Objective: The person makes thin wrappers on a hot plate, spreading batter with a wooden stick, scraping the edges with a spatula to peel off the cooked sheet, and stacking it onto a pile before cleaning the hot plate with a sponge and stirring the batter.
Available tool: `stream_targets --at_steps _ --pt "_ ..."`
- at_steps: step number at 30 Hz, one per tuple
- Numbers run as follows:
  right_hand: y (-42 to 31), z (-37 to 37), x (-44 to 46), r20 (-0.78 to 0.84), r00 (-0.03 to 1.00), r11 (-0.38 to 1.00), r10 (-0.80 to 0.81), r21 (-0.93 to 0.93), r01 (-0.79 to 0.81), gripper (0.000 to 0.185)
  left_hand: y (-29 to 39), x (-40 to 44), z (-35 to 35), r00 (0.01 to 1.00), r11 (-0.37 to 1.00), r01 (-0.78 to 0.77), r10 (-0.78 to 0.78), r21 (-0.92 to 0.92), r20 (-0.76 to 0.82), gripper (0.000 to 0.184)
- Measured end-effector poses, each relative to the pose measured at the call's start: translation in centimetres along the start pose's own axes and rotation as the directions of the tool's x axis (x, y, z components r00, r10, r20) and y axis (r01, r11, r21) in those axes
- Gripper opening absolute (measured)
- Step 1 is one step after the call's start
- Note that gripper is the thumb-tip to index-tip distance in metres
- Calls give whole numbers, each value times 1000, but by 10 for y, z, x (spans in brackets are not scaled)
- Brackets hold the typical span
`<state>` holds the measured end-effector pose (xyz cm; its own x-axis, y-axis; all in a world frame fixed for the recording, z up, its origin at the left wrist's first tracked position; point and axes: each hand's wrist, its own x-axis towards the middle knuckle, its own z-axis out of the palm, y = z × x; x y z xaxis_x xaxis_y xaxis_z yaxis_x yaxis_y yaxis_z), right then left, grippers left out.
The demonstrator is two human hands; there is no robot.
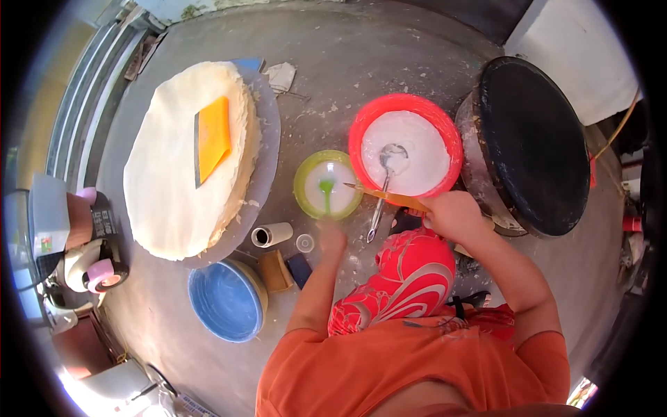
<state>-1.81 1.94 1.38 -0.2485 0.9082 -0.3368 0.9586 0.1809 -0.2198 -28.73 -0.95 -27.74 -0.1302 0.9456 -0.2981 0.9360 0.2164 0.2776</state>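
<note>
My right hand [451, 214] is closed around a long, flat yellow-orange spatula [392, 197] with a narrow brown tip. The spatula reaches left past the front rim of a red basin [358, 149] of thick white batter [417, 142]. A metal ladle [379, 212] rests in that basin, its handle over the front rim. My left hand [332, 238] is just in front of a small yellow-green bowl [301, 187] of white liquid. A green spoon [327, 191] stands in the bowl, its handle toward my left fingers. Those fingers are blurred, so their grip is unclear.
At right is a round black griddle [535, 146]. At left, a yellow scraper [213, 139] lies on a tall stack of pale round sheets [167, 167]. Nearer are a blue basin [226, 302], a white cylinder [272, 235], a small clear lid [305, 242] and a brown block [276, 271].
</note>
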Motion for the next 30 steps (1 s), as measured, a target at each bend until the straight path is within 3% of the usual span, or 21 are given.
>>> stream_targets --at_steps 2,3,6,9,11,12,14,16,21,23,24,26,27,30 --pt "-5 20 28 52 998 995 -27 -96 32 22 1 8 -22 993 986 102 -93 -136 68 38" --pt "-5 30 42 55 998 994 -37 -98 42 22 -7 8 -23 992 984 111 -103 -137 66 38" --pt "-5 58 76 113 993 999 39 0 -40 25 -20 -5 -37 998 916 52 -64 -398 -17 33" --pt "-5 72 90 168 978 978 126 142 -150 30 -1 -56 -65 998 925 57 -63 -376 -4 27" --pt "-6 78 89 210 966 962 150 197 -192 33 15 -79 -68 998 831 -3 -35 -557 -57 30" --pt "-7 79 88 217 965 962 148 196 -191 33 15 -75 -63 998 831 5 -40 -557 -51 30" --pt "-8 77 85 209 965 961 159 193 -200 32 13 -47 -44 970 864 240 -201 -442 135 29" --pt "-10 71 82 221 961 958 166 194 -211 32 -3 -18 -13 962 862 249 -271 -441 14 28" --pt "-7 65 80 183 979 984 95 131 -120 33 -12 -2 -25 965 851 228 -263 -473 -8 30" --pt "0 83 85 128 989 992 -70 -97 83 34 -3 -24 -39 975 828 188 -221 -529 1 31" --pt "2 92 87 129 989 992 -70 -93 83 34 0 -33 -32 975 829 189 -221 -526 2 31" --pt "1 106 88 -72 981 959 -181 -235 160 35 3 -47 -22 989 797 93 -143 -597 -37 29" --pt "1 109 85 -67 980 959 -185 -231 165 35 4 -42 -28 990 850 130 -143 -510 14 32" --pt "1 102 81 -69 982 961 -176 -230 156 34 -19 -5 -5 978 893 178 -207 -412 -27 30"
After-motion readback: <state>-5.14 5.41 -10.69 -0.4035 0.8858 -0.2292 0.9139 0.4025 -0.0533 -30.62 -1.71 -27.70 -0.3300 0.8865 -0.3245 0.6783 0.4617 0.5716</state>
